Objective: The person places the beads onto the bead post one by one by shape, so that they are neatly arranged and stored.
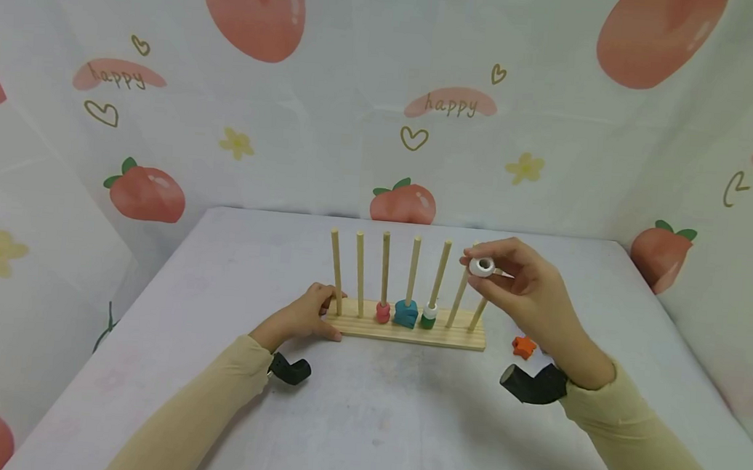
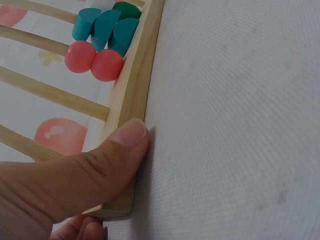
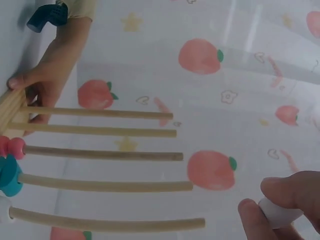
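A wooden board with several upright pegs (image 1: 409,332) stands on the table. My left hand (image 1: 305,314) grips its left end, the thumb along the front edge in the left wrist view. Between the thumb and fingers of my right hand (image 1: 530,282) is a white bead (image 1: 482,266), its hole showing, held up near the tops of the right-hand pegs. Red beads (image 1: 382,312) sit low on the third peg from the left. Blue-green pieces (image 1: 406,313) are on the middle peg, and a white bead over a green bead (image 1: 428,317) on the one after it.
An orange star-shaped bead (image 1: 524,347) lies on the table right of the board, with another piece partly hidden by my right wrist. A black curved wrist mount (image 1: 534,384) hangs below each wrist. A patterned cloth (image 1: 332,115) hangs behind the table.
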`<state>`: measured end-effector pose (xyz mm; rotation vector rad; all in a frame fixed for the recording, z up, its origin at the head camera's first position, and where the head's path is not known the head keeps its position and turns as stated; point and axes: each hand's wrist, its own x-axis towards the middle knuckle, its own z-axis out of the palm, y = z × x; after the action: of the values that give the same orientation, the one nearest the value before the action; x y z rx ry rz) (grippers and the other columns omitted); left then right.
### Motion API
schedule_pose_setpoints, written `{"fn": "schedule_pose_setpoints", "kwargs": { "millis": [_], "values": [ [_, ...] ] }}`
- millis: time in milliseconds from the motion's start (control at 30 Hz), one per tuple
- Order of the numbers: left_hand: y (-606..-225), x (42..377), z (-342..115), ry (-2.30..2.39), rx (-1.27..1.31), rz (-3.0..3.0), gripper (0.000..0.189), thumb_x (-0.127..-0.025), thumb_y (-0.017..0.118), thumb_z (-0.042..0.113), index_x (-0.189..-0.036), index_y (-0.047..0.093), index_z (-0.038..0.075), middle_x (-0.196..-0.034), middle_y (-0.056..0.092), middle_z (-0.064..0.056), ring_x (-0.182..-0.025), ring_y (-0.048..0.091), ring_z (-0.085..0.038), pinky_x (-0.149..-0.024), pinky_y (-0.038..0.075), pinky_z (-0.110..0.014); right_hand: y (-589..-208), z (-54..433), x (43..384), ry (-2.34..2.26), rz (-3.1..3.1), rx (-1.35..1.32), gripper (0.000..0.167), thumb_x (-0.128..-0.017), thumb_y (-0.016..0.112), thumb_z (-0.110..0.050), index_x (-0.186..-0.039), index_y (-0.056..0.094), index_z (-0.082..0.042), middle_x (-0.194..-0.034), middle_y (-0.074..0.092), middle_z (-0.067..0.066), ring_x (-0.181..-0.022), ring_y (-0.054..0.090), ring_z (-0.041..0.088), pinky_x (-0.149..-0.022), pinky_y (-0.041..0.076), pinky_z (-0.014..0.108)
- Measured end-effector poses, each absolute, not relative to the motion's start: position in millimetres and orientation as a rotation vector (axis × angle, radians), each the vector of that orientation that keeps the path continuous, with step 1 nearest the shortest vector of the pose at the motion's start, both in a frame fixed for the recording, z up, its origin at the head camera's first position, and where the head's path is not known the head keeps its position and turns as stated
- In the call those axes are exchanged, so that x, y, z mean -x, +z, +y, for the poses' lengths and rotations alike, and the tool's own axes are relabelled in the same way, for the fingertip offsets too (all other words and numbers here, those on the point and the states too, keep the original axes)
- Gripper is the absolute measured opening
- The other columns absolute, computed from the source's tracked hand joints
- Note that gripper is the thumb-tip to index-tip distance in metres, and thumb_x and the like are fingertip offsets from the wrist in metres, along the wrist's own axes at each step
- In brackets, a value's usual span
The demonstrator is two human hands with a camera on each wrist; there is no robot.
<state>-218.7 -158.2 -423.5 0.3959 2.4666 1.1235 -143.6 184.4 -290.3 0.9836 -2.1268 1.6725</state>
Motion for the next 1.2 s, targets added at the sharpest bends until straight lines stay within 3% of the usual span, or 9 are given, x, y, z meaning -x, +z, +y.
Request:
{"fn": "schedule_pose_setpoints", "kwargs": {
  "millis": [300,500,867,1200],
  "values": [
    [-428.4,220.4,-159.3,1.115,-0.397,2.479,0.075,-0.07,0.087,0.011,-0.133,0.048,0.003,-0.121,0.039,-0.019,-0.117,0.046,-0.033,-0.105,0.039,-0.048,-274.9,180.8,155.7,1.713,-2.072,-0.956,0.031,-0.084,0.066,0.012,-0.113,0.056,0.008,-0.106,0.064,0.007,-0.097,0.065,0.013,-0.085,0.054,0.022],
    [-428.8,220.6,-159.6,1.115,-0.401,2.478,0.075,-0.07,0.087,0.011,-0.133,0.048,0.003,-0.122,0.039,-0.019,-0.117,0.046,-0.033,-0.105,0.039,-0.047,-264.2,173.9,163.4,1.658,-2.112,-0.946,0.034,-0.086,0.066,0.008,-0.118,0.057,0.004,-0.109,0.064,0.007,-0.097,0.066,0.013,-0.085,0.054,0.022],
    [-425.7,220.6,-159.3,1.126,-0.362,2.457,0.075,-0.071,0.086,0.01,-0.135,0.048,0.005,-0.123,0.038,-0.017,-0.12,0.045,-0.033,-0.107,0.038,-0.047,-255.7,159.4,173.2,1.797,-2.104,-0.863,0.032,-0.084,0.066,0.011,-0.112,0.058,-0.002,-0.113,0.058,0.004,-0.095,0.067,0.011,-0.081,0.055,0.022],
    [-426.2,220.8,-158.4,1.121,-0.378,2.459,0.075,-0.07,0.087,0.01,-0.134,0.048,0.005,-0.123,0.038,-0.018,-0.119,0.045,-0.034,-0.105,0.038,-0.048,-261.2,158.4,183.9,1.525,-2.111,-0.807,0.034,-0.081,0.072,0.008,-0.113,0.06,0.005,-0.109,0.063,0.002,-0.099,0.064,0.008,-0.086,0.053,0.021]
  ]
}}
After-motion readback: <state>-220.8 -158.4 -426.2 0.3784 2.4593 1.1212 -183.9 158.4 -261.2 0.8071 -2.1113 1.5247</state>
